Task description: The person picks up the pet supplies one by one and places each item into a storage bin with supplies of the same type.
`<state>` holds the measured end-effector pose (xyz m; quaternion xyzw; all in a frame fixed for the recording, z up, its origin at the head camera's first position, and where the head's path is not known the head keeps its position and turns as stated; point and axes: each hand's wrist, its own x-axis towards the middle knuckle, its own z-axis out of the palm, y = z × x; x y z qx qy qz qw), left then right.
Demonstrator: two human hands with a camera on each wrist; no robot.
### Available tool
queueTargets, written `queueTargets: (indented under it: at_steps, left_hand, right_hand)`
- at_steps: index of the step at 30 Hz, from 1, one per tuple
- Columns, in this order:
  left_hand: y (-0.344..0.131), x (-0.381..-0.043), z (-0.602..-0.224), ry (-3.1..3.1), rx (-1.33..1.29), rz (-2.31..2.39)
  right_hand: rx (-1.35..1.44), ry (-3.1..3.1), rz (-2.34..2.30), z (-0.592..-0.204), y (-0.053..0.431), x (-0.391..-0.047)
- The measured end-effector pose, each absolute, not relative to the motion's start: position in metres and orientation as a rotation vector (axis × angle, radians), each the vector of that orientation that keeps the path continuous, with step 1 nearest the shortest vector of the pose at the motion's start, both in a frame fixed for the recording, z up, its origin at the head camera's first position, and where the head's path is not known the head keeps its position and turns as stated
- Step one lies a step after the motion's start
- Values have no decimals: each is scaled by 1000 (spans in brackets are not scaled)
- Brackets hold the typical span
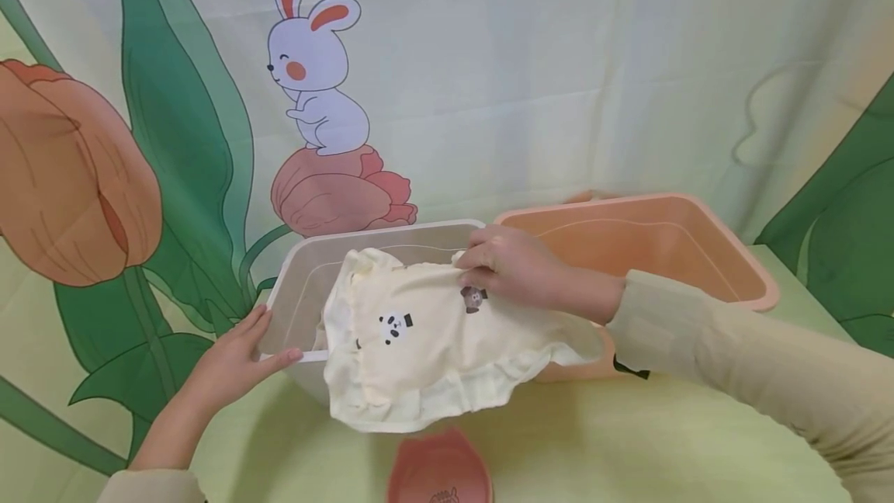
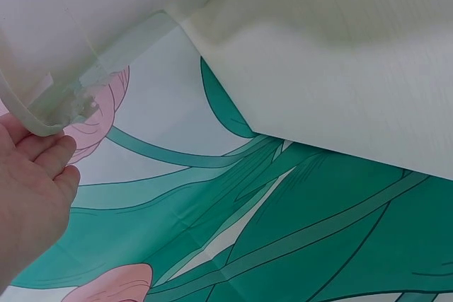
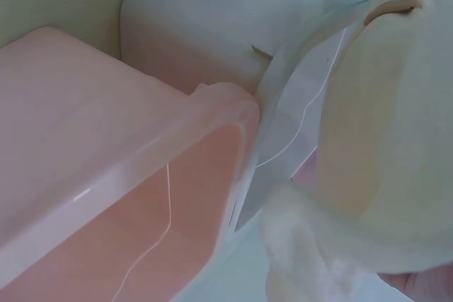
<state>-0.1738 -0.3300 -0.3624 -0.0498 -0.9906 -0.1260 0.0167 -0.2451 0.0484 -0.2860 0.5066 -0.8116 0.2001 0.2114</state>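
Note:
A cream cloth piece with a ruffled edge [image 1: 433, 355] carries small panda and dog prints. My right hand [image 1: 520, 266] pinches its upper edge, so it hangs over the front rim of the grey-white bin [image 1: 286, 301]. In the right wrist view the cloth [image 3: 375, 125] fills the right side, hiding most of that hand. At the bin's front left corner, my left hand [image 1: 226, 363] holds the rim, thumb along the front edge and fingers at the side. The left wrist view shows its fingers [image 2: 53, 153] against the rim corner. Cloth covers much of the bin's inside.
A peach-orange bin [image 1: 750, 278] stands right beside the grey-white one. Close to the front of the pale green table [image 1: 615, 441] is a pink animal-shaped item [image 1: 440, 468], cut off by the frame. A printed curtain [image 1: 489, 99] with a rabbit and tulips hangs behind.

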Motion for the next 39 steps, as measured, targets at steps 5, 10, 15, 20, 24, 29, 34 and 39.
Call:
queueTargets:
  at_steps: [5,10,15,20,24,29,34,39]
  left_hand:
    - [-329,-174,-361,-3077,-156,-392]
    - [-329,-174,-362,-3080,-153,-380]
    - [-330,-173,-362,-3078,-155,-383]
    - [-332,-174,-363,-3077,-155,-385]
    - [-332,-174,-363,-3077,-153,-383]
    - [-332,-174,-363,-3075,-154,-390]
    - [-332,-174,-363,-3077,-154,-393]
    - [-331,-174,-364,-3080,-154,-389]
  right_hand:
    - [1412,-2260,563,-285,46,-247]
    - [1412,-2270,563,-285,44,-250]
    - [1401,-2280,545,-285,41,-251]
    - [1380,-2301,528,-286,37,-254]
    - [1373,-2314,547,-286,34,-257]
    - [1366,-2336,571,-286,32,-262]
    - [1349,-2359,572,-288,31,-266]
    - [1341,-2385,565,-287,29,-268]
